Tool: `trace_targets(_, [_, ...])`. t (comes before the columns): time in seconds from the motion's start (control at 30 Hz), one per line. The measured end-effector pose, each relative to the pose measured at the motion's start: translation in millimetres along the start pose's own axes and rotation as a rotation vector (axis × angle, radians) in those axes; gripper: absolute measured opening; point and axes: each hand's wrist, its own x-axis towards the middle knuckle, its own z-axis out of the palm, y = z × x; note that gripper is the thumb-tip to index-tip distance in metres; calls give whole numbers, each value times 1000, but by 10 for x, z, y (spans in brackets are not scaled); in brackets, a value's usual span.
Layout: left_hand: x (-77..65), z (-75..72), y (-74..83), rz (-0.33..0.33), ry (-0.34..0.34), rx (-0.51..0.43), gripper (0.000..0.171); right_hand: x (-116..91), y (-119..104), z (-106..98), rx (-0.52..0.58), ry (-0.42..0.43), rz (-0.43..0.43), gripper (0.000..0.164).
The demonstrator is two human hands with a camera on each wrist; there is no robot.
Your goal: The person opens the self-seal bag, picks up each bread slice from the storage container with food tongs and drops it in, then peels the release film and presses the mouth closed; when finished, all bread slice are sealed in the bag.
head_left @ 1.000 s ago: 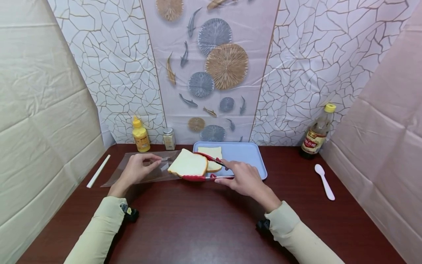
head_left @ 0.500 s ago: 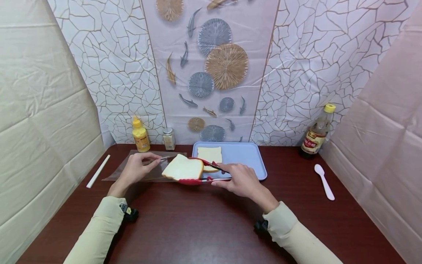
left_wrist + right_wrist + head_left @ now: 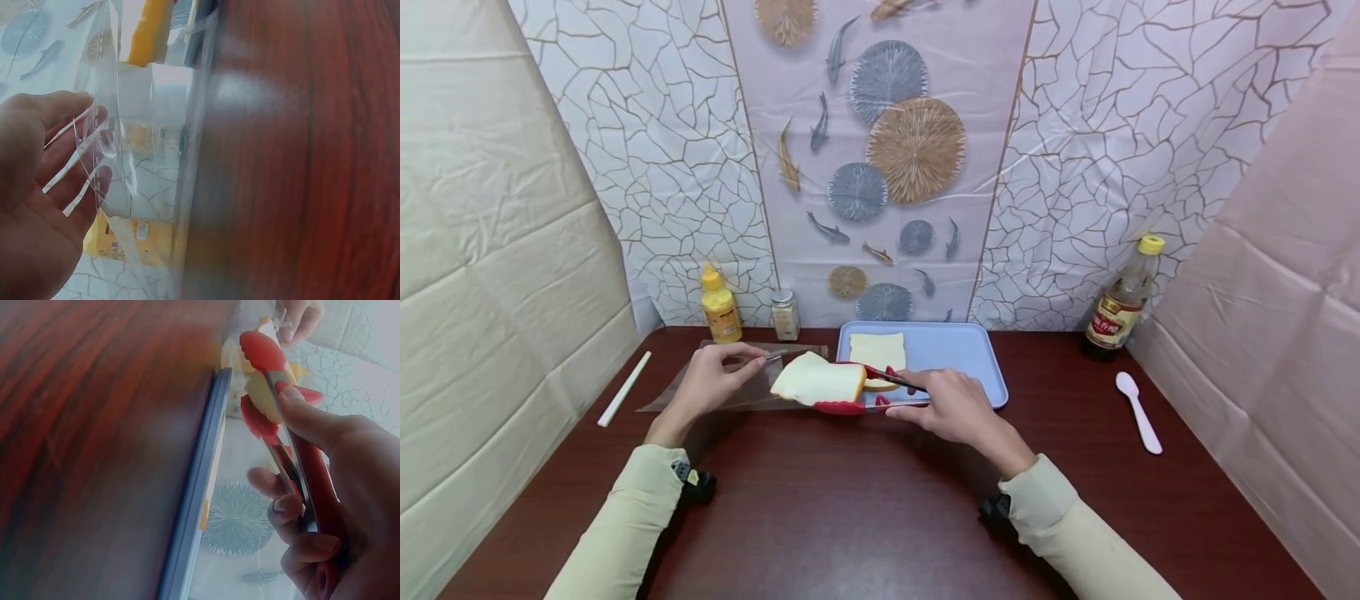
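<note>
1. Patterned backdrop behind a dark red-brown table.
2. Left hand: thumb and fingertips pinched together on the edge of a clear bag, probably lifting the film so its layers stand apart.
3. Right hand: part-closed, fingers curled round the tongs, thumb along one handle, likely to squeeze both arms onto the bread.
4. Bread: between the tongs' red heads at its right end, left of the tray; gripped there, it seems, to leave the other end free towards the bag. Glare and clear film: can't tell if that end is inside.
5. Second slice: flat on the tray's left part.
6. Yellow bottle, jar and sauce bottle upright along the back, apparently out of the hands' way.
</note>
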Motion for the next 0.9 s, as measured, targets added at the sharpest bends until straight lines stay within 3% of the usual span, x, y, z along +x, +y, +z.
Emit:
trace_targets(0.37, [15, 28, -8, 13, -65, -88, 20, 113, -79, 73, 4, -13, 2, 68])
trace_targets(0.9, [-2, 10, 26, -10, -61, -85, 19, 499, -291, 327, 98, -88, -20, 72])
